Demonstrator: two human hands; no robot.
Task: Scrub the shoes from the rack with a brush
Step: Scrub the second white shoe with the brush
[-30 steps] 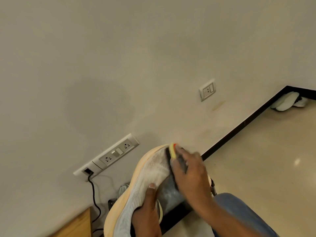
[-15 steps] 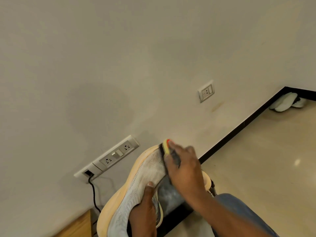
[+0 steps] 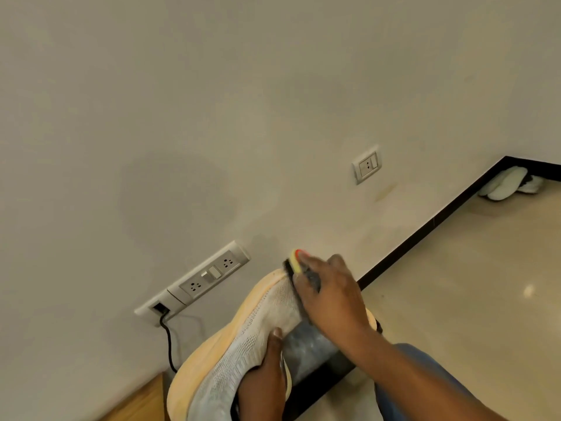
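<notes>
I hold the shoe (image 3: 243,347) up in front of the wall, its toe pointing up toward the long socket strip (image 3: 200,279). It is a pale grey knit sneaker with a peach-coloured sole, and I can read no brand or writing on it. My left hand (image 3: 264,387) grips it from below, thumb pressed on the knit upper, the other fingers hidden inside or behind the shoe. My right hand (image 3: 331,296) has its fingers curled around the brush (image 3: 293,265), which has a yellow body with a red tip and dark bristles; the bristles touch the shoe at its toe edge. A black cable (image 3: 168,341) hangs from the left end of the socket strip. To the right of the strip sits a single wall socket (image 3: 367,164), unmarked. Far right of it, along the black skirting, more pale shoes (image 3: 510,183) lie on the floor (image 3: 470,284).
</notes>
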